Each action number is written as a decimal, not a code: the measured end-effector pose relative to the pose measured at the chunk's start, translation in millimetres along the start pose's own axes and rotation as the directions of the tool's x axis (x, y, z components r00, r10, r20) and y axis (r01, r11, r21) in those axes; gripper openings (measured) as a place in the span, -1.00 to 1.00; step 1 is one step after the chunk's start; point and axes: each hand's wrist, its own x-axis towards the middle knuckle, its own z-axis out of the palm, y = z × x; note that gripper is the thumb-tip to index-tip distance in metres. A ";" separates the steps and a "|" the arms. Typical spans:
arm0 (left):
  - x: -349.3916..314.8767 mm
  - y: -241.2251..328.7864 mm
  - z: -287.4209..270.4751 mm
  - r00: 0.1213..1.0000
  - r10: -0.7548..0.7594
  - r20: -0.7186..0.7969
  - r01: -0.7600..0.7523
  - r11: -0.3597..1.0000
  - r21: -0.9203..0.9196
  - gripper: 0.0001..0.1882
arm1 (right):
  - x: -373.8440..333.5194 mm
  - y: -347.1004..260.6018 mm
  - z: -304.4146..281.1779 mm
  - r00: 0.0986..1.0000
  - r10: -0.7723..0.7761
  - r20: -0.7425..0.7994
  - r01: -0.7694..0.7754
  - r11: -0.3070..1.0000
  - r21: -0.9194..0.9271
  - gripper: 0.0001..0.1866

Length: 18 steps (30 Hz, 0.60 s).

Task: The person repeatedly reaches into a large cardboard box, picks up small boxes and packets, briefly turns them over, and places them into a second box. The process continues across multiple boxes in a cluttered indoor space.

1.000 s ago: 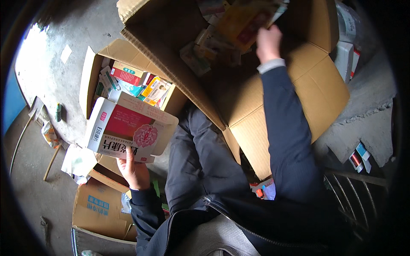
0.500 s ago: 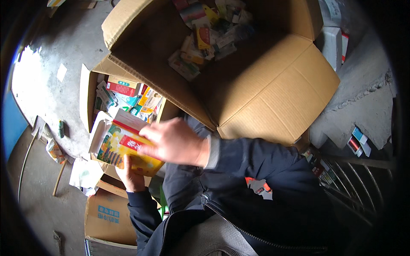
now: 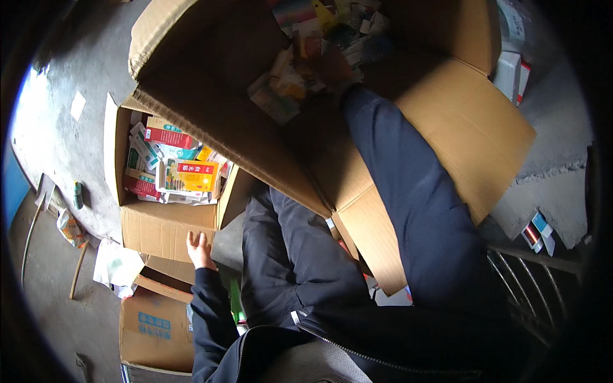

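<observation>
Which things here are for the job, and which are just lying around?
In use:
big carton, right hand inside
smaller carton, left hand near it
yellow box in smaller carton

Apparently just lying about:
green tube
brown stick
white scrap

you wear a dark blue jacket (image 3: 447, 319) with long sleeves (image 3: 402, 166). its zip (image 3: 389, 352) is open in front, and a grey top (image 3: 313, 365) shows under it. your pants (image 3: 271, 249) are dark grey.

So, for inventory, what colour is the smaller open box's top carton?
The carton is mainly yellow and red; head view.
</observation>
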 end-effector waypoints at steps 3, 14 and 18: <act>-35.5 -2.1 22.9 0.991 0.095 0.091 -0.102 0.992 0.072 -0.39 | 0.4 -14.5 20.6 0.998 -0.015 -0.061 0.008 0.995 -0.104 -0.08; -215.1 193.1 137.4 0.605 0.630 0.487 -0.572 0.769 -0.286 -0.50 | -220.9 -120.0 -90.9 0.714 -0.487 -0.503 0.669 0.686 0.285 -0.40; -237.4 206.0 132.6 0.690 0.551 0.470 -0.356 0.823 -0.442 -0.48 | -310.7 -153.8 -77.2 0.633 -0.764 -0.123 0.754 0.572 0.324 -0.43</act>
